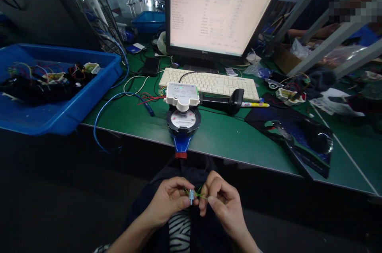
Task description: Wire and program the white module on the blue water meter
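1. Head view, the hold: the left hand (167,202) has its thumb and forefinger nearly together, pinching a small light-blue part (191,195) between the tips. The right hand (223,201) has its thumb and bent forefinger closed on a thin green-yellow wire (201,195), just beside the part. Both sets of fingers are above the person's lap, short of the worktop's (215,129) near edge.

2. Head view, handling: the light-blue part looks very light and fairly stiff, perhaps smooth enough to roll in a loose pinch; its sides, where the left fingertips sit, seem the sound place to hold it. The wire looks soft, springy and easily bent, so a gentle pinch close to its end should suit better than a pull along its length. Exactly how wire and part join is too small to tell.

3. Head view, around the fingers: straight beyond them, at the worktop's near edge, is a blue-bodied meter (182,125), with a white module (182,94) at its far side. Farther off come the keyboard (209,83) and, to the right, a black scanner (222,102). Well to the left is a blue bin (62,115) holding wired parts.
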Tool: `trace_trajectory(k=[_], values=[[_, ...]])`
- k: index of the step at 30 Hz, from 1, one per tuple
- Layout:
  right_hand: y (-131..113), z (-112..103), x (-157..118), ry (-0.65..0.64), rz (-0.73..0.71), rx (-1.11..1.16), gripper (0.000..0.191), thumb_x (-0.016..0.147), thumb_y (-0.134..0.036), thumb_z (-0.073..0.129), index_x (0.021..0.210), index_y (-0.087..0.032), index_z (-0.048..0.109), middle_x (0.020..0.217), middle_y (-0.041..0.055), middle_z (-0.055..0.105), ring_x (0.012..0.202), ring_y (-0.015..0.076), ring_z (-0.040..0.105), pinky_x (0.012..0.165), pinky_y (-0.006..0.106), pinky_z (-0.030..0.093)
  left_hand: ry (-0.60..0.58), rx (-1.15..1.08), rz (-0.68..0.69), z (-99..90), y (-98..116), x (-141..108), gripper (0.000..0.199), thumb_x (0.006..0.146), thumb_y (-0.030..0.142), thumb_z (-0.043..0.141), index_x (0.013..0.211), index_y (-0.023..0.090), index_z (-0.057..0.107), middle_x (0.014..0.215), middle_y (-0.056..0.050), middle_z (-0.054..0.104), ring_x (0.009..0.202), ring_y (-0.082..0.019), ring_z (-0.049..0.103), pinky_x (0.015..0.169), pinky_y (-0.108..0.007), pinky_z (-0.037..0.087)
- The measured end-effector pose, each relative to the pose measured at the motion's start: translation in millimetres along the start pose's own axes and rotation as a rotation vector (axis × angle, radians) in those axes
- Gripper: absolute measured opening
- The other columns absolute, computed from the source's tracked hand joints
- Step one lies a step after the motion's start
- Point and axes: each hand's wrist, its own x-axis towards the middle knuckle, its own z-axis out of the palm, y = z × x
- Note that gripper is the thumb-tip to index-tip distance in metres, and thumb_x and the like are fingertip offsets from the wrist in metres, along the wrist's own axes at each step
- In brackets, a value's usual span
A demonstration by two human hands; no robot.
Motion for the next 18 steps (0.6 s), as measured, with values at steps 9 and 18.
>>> trace_trajectory(k=[9,18], values=[[-5.6,-0.9,2.4,-0.026,0.009,-0.121,0.026,0.081,-0.026,0.063,0.061,-0.018,0.049,0.066,-0.0016,0.048,0.047,0.0099,0.056,0.042,0.021,0.049,-0.015,0.081,0.03,-0.2,0.9,-3.0,0.02,0.068,0.013,0.074,0.086,0.019,0.071,0.077,-0.001,0.066,0.07,-0.011,0.065,0.067,-0.021,0.05],[-4.9,-9.0,1.7,-0.036,0.062,-0.274,0.014,0.079,-0.02,0.063,0.067,-0.018,0.058,0.071,-0.0004,0.048,0.052,0.0107,0.055,0.047,0.022,0.049,0.012,0.172,0.034,7.2,9.1,-0.2,0.018,0.067,0.017,0.074,0.085,0.017,0.072,0.076,-0.002,0.064,0.069,-0.012,0.064,0.066,-0.022,0.05]])
